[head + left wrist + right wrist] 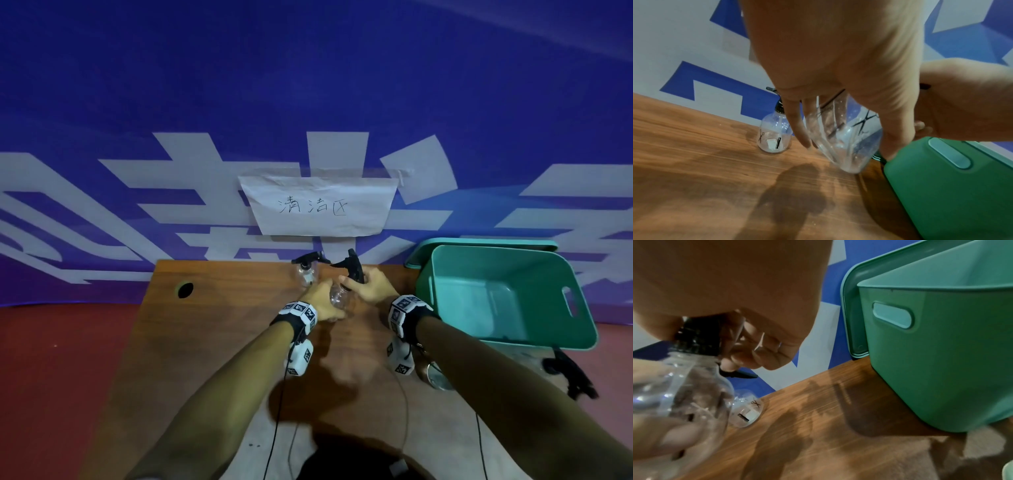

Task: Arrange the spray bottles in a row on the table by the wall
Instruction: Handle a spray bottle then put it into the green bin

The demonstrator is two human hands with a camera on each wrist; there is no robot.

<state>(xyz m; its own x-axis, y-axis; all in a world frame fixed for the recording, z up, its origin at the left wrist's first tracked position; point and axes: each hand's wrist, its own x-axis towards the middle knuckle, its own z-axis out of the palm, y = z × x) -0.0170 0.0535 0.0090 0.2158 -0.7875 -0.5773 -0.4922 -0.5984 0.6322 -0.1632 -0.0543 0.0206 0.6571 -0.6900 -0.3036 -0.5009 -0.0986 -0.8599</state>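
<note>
**A:** What do we have in our hands?

**B:** A clear spray bottle (pixel 340 297) with a black trigger head, held tilted just above the wooden worktop (pixel 222 342), near its far edge. Our right hand (pixel 371 289) has its grip curled round the black neck and trigger. Our left hand (pixel 322 303) cups the clear body, fingers (pixel 797 129) reaching down one side and the thumb down the other. So both grips are closed on this one bottle.

**A:** Is its base on the wood?

**B:** In the left wrist view the base hangs slightly clear of the surface, with a shadow under it.

**A:** And the other bottle?

**B:** A second clear spray bottle (pixel 305 274) stands upright on the worktop, right against the wall (pixel 308 85), just to the left of the one we hold and a little farther back. It carries a small black scissors print, and so does the held one. The two do not appear to touch.

**A:** What lies around them?

**B:** To the right, a teal plastic bin (pixel 582 308) with handle slots sits on the worktop's far right corner, its lid (pixel 479 244) propped behind it against the wall. The wall is blue with large pale characters, and a white paper sign (pixel 318 207) with handwritten characters is taped above the bottles. A round cable hole (pixel 185 290) sits in the worktop at far left.
</note>
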